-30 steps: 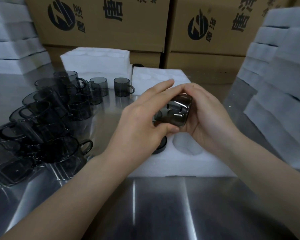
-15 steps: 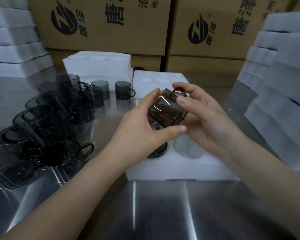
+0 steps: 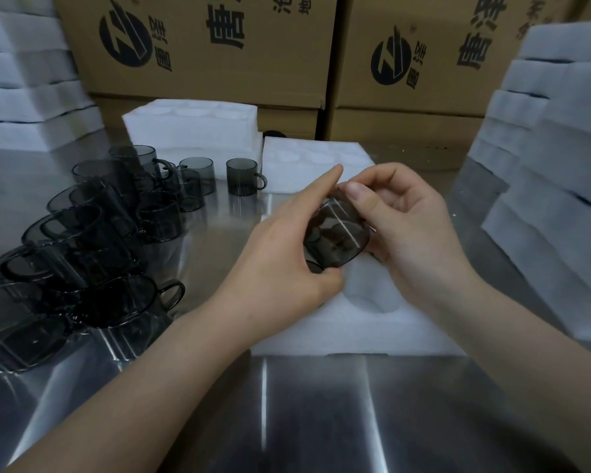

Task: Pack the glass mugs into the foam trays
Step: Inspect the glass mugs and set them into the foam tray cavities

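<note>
While the cardboard boxes (image 3: pixel 219 46) wall off the back and the steel surface (image 3: pixel 321 421) fills the foreground, I am working over the foam tray (image 3: pixel 355 332) lying just ahead of me. Foam stacks (image 3: pixel 560 148) are piled to the right and the loose mugs (image 3: pixel 82 250) crowd the left. Both hands meet above the tray's middle. The left hand (image 3: pixel 280 264) wraps thumb and fingers round the near side of the held mug (image 3: pixel 338 238), and the right hand (image 3: pixel 413 227) pinches the far side, thumb pressed on the upper edge. Each grip is therefore closed on the same glass, which is tilted over and looks to be held clear of the foam. I judge this to be the turning step, before seating. An empty pocket (image 3: pixel 369 302) sits just below the mug. The next move calls for righting the glass, lining it up over that hole and easing it down gently so the handle does not bind.
</note>
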Tool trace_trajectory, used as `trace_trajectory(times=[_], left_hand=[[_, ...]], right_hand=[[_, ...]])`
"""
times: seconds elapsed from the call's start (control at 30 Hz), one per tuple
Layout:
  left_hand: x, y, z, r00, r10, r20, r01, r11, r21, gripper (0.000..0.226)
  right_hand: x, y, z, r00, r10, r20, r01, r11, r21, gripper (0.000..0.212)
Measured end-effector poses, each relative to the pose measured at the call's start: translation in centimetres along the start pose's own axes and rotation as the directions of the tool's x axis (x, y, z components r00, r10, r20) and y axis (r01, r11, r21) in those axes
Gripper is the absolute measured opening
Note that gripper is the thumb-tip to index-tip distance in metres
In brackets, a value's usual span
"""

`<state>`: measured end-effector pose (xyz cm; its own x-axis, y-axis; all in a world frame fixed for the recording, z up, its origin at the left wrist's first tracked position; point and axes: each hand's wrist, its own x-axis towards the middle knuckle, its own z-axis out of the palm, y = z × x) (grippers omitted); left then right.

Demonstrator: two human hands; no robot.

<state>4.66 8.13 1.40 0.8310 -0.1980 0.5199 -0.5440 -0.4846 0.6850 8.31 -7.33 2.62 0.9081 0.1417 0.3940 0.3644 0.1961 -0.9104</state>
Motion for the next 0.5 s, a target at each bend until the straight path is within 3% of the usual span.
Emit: trace_trajectory(times=[0.13, 0.3, 0.43, 0.5], left_hand=[[0.0, 0.0, -0.3, 0.996, 0.075, -0.042, -0.077, 0.996, -0.034, 0.096], [0.1, 0.2, -0.5, 0.996, 0.080, -0.028, -0.081, 0.997, -0.017, 0.103], [0.1, 0.2, -0.9, 0.997, 0.027, 0.073, -0.022, 0.997, -0.071, 0.102], [0.2, 0.3, -0.8, 0.999, 0.015, 0.041, -0.011, 0.995, -0.103, 0.091]], right_hand=[[0.2, 0.0, 0.1, 0.998, 0.053, -0.047, -0.061, 0.982, -0.178, 0.020], [0.7, -0.7, -0.2, 0.962, 0.254, 0.095, -0.246, 0.965, -0.092, 0.036], [0.9, -0.8, -0.7, 0.928, 0.301, 0.218, -0.291, 0.953, -0.079, 0.032], [0.9, -0.8, -1.0, 0.912, 0.306, 0.272, -0.302, 0.951, -0.059, 0.030]])
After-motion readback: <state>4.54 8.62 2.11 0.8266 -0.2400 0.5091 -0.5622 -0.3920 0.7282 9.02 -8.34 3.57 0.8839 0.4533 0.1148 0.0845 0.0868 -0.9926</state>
